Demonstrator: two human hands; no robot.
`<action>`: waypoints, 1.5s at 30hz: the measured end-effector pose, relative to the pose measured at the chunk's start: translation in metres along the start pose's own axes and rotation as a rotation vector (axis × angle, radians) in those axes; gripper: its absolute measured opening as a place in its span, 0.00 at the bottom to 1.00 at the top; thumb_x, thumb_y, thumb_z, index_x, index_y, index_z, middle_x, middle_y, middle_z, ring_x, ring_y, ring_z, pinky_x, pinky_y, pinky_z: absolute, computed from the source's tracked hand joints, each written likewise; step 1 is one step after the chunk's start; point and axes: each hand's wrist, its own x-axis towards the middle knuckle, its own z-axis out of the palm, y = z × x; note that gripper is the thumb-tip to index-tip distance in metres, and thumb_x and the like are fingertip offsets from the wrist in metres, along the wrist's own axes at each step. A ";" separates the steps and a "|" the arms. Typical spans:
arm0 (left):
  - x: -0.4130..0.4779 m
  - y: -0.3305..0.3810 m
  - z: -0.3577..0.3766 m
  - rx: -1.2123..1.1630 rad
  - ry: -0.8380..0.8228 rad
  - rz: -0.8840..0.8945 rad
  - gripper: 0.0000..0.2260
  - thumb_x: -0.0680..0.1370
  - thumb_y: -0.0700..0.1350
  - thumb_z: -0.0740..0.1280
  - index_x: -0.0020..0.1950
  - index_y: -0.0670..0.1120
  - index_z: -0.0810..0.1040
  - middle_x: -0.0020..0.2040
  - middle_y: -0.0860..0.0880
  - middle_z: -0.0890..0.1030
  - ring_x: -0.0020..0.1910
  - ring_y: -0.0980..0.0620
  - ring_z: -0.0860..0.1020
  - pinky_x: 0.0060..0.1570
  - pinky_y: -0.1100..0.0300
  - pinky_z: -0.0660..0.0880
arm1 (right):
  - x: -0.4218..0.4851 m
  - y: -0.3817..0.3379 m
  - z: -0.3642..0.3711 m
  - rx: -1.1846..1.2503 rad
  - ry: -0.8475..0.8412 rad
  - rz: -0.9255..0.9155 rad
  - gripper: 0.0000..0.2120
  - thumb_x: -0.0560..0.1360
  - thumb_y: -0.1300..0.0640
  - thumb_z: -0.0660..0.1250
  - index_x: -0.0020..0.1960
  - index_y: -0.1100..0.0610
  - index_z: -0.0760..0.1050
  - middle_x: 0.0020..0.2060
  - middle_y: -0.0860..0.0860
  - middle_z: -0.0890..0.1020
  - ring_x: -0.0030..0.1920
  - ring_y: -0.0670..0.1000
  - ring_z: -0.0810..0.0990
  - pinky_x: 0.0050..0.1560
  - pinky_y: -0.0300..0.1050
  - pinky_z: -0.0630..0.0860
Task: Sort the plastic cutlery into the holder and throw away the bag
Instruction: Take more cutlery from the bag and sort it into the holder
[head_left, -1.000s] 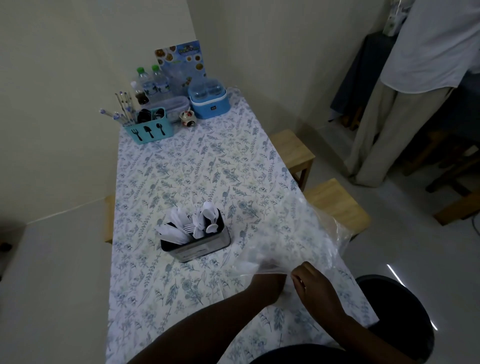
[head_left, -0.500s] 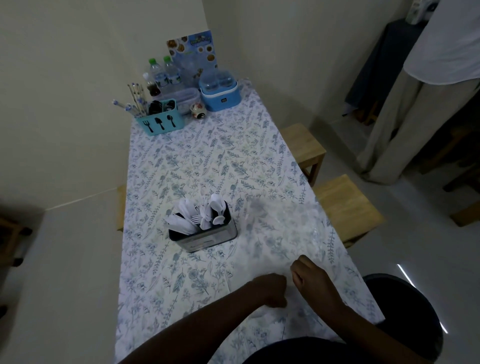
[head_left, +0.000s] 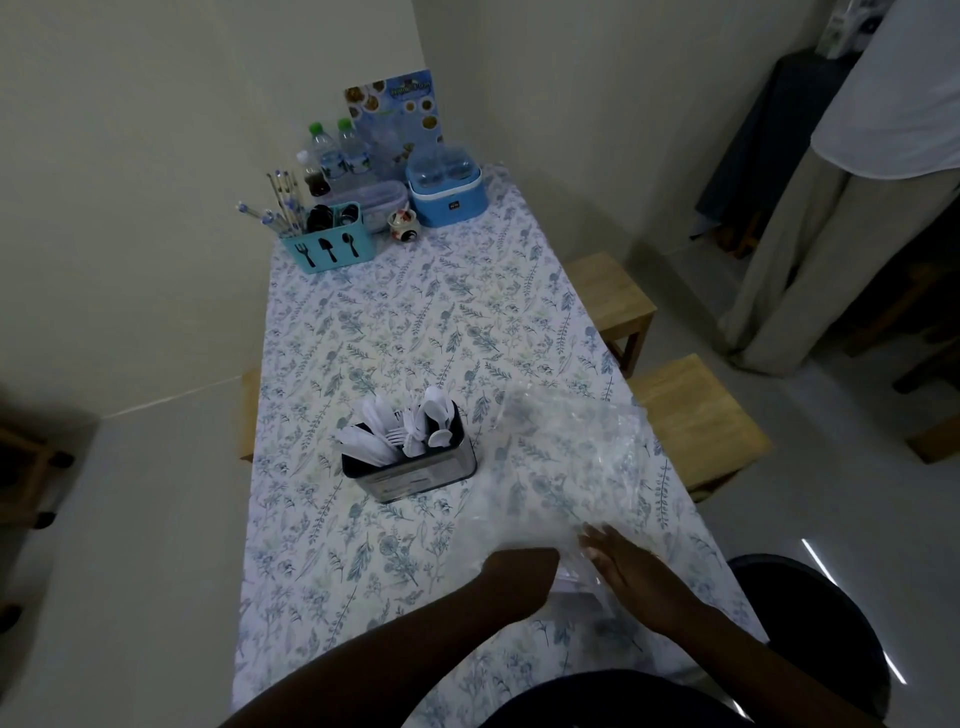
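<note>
Our left hand (head_left: 519, 574) curls at the near edge of the clear bag (head_left: 569, 457), its fingers hidden, so we cannot tell whether they grip it. Our right hand (head_left: 631, 577) lies just beside it, fingers straight and flat on the bag, which spreads across the table (head_left: 363, 571) past our fingertips. Farther off, left of the fingertips, stands the holder (head_left: 415, 475), white cutlery (head_left: 400, 434) upright inside.

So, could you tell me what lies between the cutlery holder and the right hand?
The clear plastic bag, on the tablecloth, in the head view.
</note>
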 end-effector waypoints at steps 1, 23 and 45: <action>-0.001 0.000 0.002 -0.018 0.007 0.023 0.23 0.84 0.41 0.55 0.78 0.44 0.54 0.79 0.45 0.56 0.77 0.47 0.56 0.74 0.59 0.52 | 0.003 0.005 0.003 0.005 -0.025 0.020 0.46 0.68 0.24 0.38 0.74 0.51 0.60 0.74 0.45 0.62 0.74 0.42 0.54 0.75 0.42 0.53; -0.031 -0.058 0.004 0.328 0.228 0.404 0.10 0.71 0.40 0.66 0.51 0.47 0.72 0.43 0.48 0.77 0.40 0.48 0.76 0.42 0.57 0.75 | 0.026 0.030 -0.014 -0.572 -0.050 0.164 0.50 0.73 0.32 0.27 0.64 0.62 0.75 0.66 0.61 0.74 0.64 0.63 0.75 0.54 0.65 0.77; -0.065 -0.147 0.033 0.558 0.200 0.263 0.34 0.73 0.34 0.67 0.70 0.65 0.66 0.76 0.52 0.64 0.77 0.45 0.56 0.72 0.40 0.57 | 0.001 0.003 0.043 -0.676 -0.061 -0.117 0.38 0.63 0.38 0.72 0.69 0.48 0.67 0.71 0.48 0.68 0.71 0.53 0.64 0.55 0.53 0.77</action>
